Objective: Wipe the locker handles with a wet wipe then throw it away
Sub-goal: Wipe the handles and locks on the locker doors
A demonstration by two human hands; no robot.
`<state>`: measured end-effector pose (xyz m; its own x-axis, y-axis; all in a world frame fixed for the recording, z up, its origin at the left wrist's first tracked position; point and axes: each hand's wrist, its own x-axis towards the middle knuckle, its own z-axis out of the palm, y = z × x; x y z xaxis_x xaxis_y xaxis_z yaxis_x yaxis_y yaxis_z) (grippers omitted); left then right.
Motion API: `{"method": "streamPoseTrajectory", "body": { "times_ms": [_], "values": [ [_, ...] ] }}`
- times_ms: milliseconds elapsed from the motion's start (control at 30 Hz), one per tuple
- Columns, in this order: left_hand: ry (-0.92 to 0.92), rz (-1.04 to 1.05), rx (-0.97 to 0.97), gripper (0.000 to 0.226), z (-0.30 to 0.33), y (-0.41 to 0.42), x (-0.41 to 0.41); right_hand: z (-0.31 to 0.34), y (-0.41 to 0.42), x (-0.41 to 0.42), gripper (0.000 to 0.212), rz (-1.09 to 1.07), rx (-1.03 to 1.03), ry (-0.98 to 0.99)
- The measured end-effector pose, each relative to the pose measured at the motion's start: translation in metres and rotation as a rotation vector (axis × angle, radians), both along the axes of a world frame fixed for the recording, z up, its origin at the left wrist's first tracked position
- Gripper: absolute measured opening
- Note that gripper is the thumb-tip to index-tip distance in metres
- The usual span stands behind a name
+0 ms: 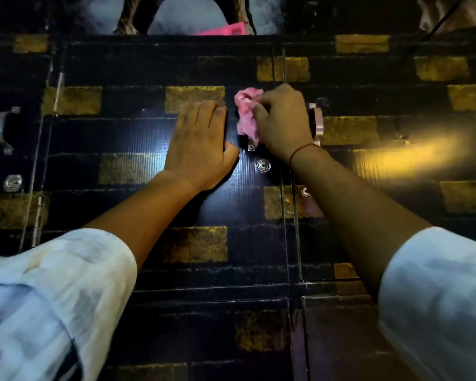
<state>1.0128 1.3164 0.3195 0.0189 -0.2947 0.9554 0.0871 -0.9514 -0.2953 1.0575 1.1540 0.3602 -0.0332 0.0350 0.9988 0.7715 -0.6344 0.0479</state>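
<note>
A crumpled pink wet wipe (246, 114) is pressed around the metal handle of the middle locker door; only the handle's lower foot (251, 147) shows under it. My right hand (282, 119) grips the wipe with curled fingers. My left hand (201, 141) lies flat on the dark door (149, 133), just left of the wipe. A second metal handle (317, 121) sits on the neighbouring door right of my right hand. A third handle (4, 129) is on the far-left door.
The locker doors are dark with a gold brick pattern. Round key locks (263, 165) (13, 182) sit below the handles. A hinge (40, 213) runs down the left door edge. A pink object (226, 30) rests on top of the lockers.
</note>
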Motion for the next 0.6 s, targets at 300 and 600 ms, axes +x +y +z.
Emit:
{"method": "streamPoseTrajectory", "body": {
  "times_ms": [300, 600],
  "values": [
    [0.013, -0.082, 0.003, 0.064, -0.004, 0.007, 0.003, -0.023, 0.009, -0.015, 0.016, 0.186, 0.027, -0.019],
    [0.039, -0.058, -0.015, 0.072, -0.009, 0.007, 0.004, 0.012, 0.003, -0.021, 0.019, 0.338, 0.196, 0.328]
  ]
}}
